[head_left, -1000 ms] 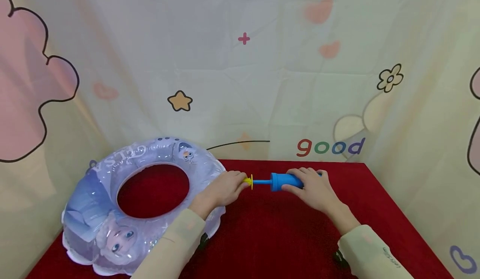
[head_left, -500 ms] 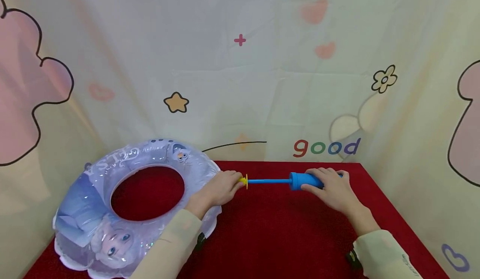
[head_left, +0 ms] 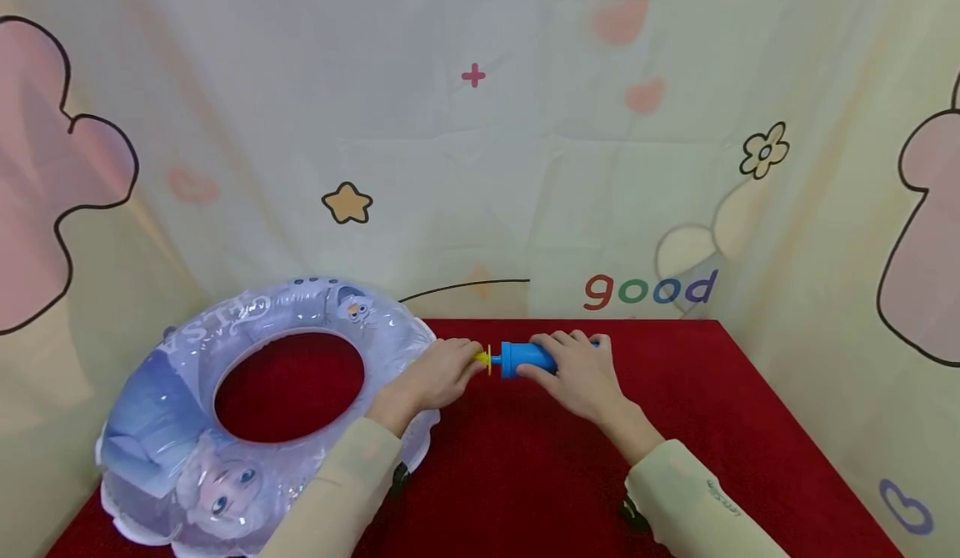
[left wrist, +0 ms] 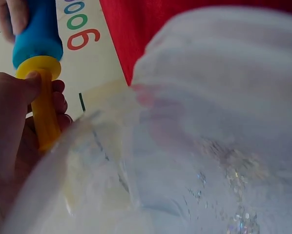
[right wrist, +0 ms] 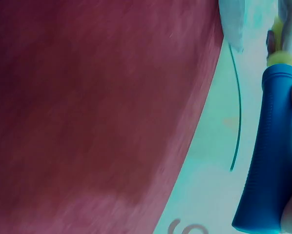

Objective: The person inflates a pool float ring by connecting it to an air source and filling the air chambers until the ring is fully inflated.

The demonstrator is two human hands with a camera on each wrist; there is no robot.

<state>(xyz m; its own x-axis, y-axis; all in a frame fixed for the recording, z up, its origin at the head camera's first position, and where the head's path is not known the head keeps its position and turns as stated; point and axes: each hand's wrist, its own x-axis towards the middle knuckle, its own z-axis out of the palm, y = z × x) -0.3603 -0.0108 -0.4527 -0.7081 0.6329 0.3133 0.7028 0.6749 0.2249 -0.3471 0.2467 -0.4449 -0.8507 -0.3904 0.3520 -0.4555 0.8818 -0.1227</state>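
A blue hand air pump lies level between the two hands, raised over the red table. My right hand grips its barrel, with the thumb along the near side. My left hand holds the yellow handle, and the fingers curl round it in the left wrist view. Only a short bit of the blue rod shows between handle and barrel. The barrel's far end is partly hidden behind the right hand. A pale purple printed swim ring, puffed up with air, is left of the pump, partly behind the left forearm.
Red cloth covers the table. A pale curtain with printed shapes and the word "good" stands along the back and both sides. The swim ring takes up the table's left part and fills much of the left wrist view.
The right hand first moved right, drawing the barrel away so more rod showed, then came back left, pushing the barrel close to the yellow handle. The left hand stayed almost in place.
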